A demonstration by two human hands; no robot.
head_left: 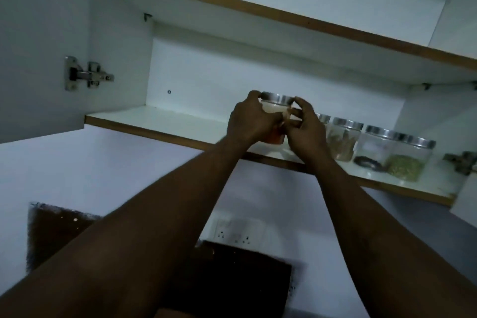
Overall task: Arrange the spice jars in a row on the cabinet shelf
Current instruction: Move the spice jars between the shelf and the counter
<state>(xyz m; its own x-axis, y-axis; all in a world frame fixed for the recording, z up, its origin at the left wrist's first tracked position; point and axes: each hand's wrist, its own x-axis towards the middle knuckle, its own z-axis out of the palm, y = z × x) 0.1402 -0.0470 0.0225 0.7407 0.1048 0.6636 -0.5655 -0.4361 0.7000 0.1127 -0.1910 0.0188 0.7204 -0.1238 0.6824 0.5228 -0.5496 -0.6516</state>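
A clear spice jar (277, 107) with a silver lid and orange-red powder at its bottom is held between both hands at the front of the lower cabinet shelf (160, 121). My left hand (251, 121) wraps its left side, fingertips at the lid. My right hand (307, 126) grips its right side. To the right, a row of similar silver-lidded jars stands on the shelf: one with brown sticks (343, 138), one with a dark item at the bottom (374, 147), one with green seeds (410, 157). Another jar (323, 119) is mostly hidden behind my right hand.
An upper shelf (258, 11) runs above. The open cabinet door with a metal hinge (87, 73) is at the left; another hinge (462, 161) sits at the far right. Below on the wall are a socket plate (237, 231) and dark tiles (245, 276).
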